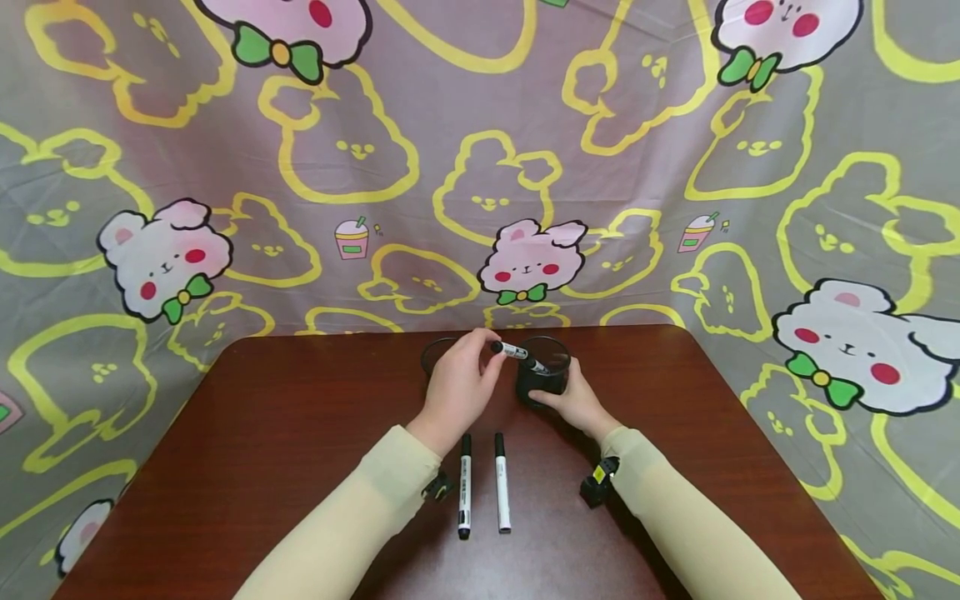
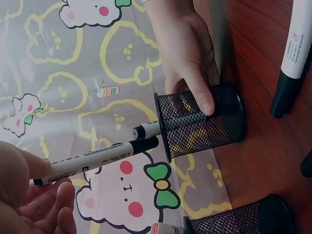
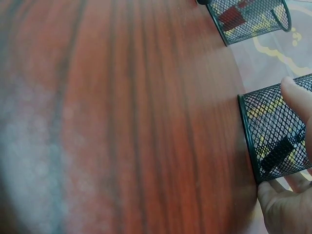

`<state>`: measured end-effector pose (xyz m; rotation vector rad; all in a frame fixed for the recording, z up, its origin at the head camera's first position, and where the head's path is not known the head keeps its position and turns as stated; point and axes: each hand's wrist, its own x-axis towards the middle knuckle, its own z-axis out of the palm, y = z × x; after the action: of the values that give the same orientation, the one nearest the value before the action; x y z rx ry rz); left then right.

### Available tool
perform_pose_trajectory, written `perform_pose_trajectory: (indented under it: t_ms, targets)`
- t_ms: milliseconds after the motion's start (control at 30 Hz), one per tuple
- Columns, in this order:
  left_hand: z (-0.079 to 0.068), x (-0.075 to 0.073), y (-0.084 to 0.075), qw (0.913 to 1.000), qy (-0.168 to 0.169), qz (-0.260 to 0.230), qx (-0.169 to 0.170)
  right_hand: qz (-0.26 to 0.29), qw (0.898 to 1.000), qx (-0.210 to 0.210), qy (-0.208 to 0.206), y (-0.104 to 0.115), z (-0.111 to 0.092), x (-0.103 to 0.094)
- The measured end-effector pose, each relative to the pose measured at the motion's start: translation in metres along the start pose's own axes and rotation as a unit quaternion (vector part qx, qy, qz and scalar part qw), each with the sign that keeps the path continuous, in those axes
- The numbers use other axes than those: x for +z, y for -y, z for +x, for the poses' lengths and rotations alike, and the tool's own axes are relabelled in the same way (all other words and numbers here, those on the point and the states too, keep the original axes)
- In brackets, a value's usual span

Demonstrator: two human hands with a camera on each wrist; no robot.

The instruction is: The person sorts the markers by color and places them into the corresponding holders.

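Observation:
My left hand [image 1: 459,387] pinches the end of a white marker [image 2: 97,161] with a black cap. The marker slants toward the mouth of a black mesh pen cup [image 2: 214,129]. Its capped tip is near the cup's rim in the left wrist view, beside another marker [image 2: 148,130] that stands in the cup. My right hand [image 1: 576,403] grips this cup from the side, thumb across the mesh. In the right wrist view, a dark cap shows through the mesh cup [image 3: 273,129] near its base.
A second mesh pen cup [image 2: 229,217] stands to the left, partly behind my left hand, with a red-ended marker [image 2: 168,228] in it. Two white markers with black caps, one on the left [image 1: 465,492] and one on the right [image 1: 502,487], lie on the brown table [image 1: 300,433]. Patterned cloth [image 1: 420,225] hangs behind.

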<state>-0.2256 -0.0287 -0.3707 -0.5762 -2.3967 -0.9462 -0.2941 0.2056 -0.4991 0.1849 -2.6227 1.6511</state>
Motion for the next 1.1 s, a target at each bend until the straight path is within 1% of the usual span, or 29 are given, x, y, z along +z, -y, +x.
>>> perform_pose_trajectory:
  t_ms: [267,467,767,1100]
  targets:
    - [0.004,0.006,0.0,0.9999,0.007,0.012,0.003,-0.001,1.0,0.004,0.004,0.001,0.0,-0.001]
    - [0.006,0.01,0.0,0.9997,0.017,0.018,0.003,-0.005,1.0,0.002,-0.003,-0.001,0.001,0.0]
    - [0.008,0.014,0.0,0.9996,0.025,0.013,-0.003,-0.001,1.0,0.005,-0.002,0.0,0.0,-0.001]
    - [0.009,0.018,-0.002,0.9992,0.037,0.012,-0.002,0.004,1.0,0.003,0.008,-0.001,0.0,-0.001]
